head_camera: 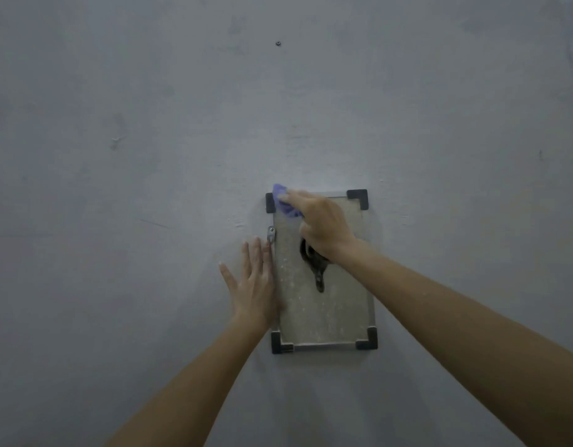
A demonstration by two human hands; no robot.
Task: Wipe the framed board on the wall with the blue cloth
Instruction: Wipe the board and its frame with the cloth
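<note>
A small framed board (330,314) hangs upright on a grey wall, with a dusty beige surface, a thin metal frame and black corner caps. A dark hook-like object (317,272) sits at the board's middle. My right hand (320,224) presses a bunched blue cloth (286,201) against the board's top left corner, with the cloth partly hidden under my fingers. My left hand (254,285) lies flat on the wall, fingers spread, touching the board's left edge.
A small metal bracket (271,234) with a screw fixes the board's left edge to the wall (149,156). A lone screw or plug (278,43) sits high on the wall above. The wall has faint scuffs.
</note>
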